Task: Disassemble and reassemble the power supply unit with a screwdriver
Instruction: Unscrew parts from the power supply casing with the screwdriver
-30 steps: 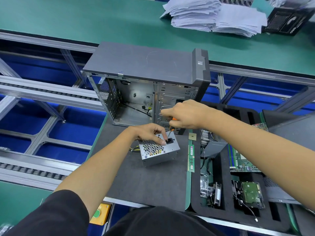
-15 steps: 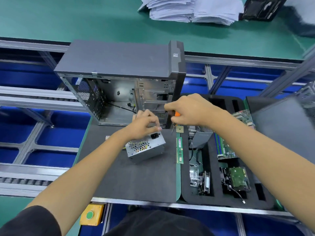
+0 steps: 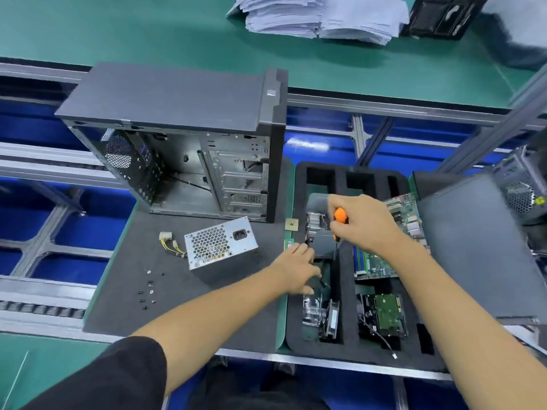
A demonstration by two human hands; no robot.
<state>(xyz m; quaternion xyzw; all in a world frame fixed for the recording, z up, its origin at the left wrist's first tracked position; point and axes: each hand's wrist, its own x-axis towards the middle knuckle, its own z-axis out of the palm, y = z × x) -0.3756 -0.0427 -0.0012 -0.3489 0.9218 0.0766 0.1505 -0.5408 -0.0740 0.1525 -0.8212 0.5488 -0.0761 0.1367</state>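
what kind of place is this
Probably a computer assembly or repair line: an open grey desktop computer case on a dark foam mat, a black foam tray of sorted components, and green workbenches with aluminium conveyor rails.

An open dark grey metal computer case (image 3: 177, 99) is stood upright on a grey foam mat (image 3: 142, 297). Beside it, a black foam tray (image 3: 346, 291) is seen holding a green motherboard (image 3: 381, 261) and a hard drive (image 3: 384, 315). Stacks of white paper (image 3: 319, 16) are laid on the green bench (image 3: 118, 31) behind.

Left hand (image 3: 299, 269) off power supply (image 3: 220, 247), now over foam tray (image 3: 344, 291).
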